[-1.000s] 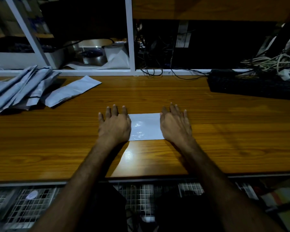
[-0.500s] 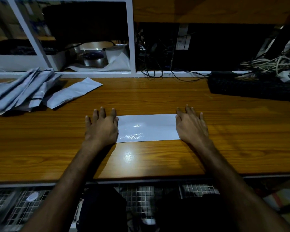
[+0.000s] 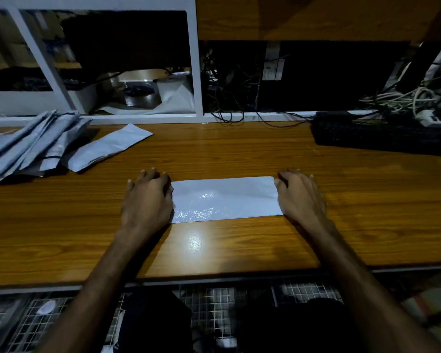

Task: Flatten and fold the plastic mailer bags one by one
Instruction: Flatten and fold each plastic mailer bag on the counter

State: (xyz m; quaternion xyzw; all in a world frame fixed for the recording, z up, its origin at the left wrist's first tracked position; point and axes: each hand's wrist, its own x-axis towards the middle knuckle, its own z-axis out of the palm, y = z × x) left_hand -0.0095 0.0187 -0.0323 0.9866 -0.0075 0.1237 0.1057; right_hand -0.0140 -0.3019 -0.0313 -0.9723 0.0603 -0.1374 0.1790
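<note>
A: Head view first: where is the mailer bag (image 3: 224, 198)?

B: Flat on the wooden worktop (image 3: 239, 154), near the front edge and about midway across. It lies as a long pale strip running left to right, glossy, with small wrinkles catching the light.

A: And the hands?

B: The left hand (image 3: 148, 200) lies palm down on the bag's left end, fingers fairly straight and close together, pressing the plastic to the wood. The right hand (image 3: 301, 197) does the same on the right end, palm down, fingers extended. Neither grips anything; both simply press.

A: What else is on the worktop?

B: A pile of folded mailers (image 3: 28, 146) at the far left, with one folded bag (image 3: 107, 147) lying just beside the pile, angled toward the middle. A black keyboard (image 3: 382, 136) sits at the far right, well apart from the hands, and a tangle of cables (image 3: 402, 98) lies behind it.
</note>
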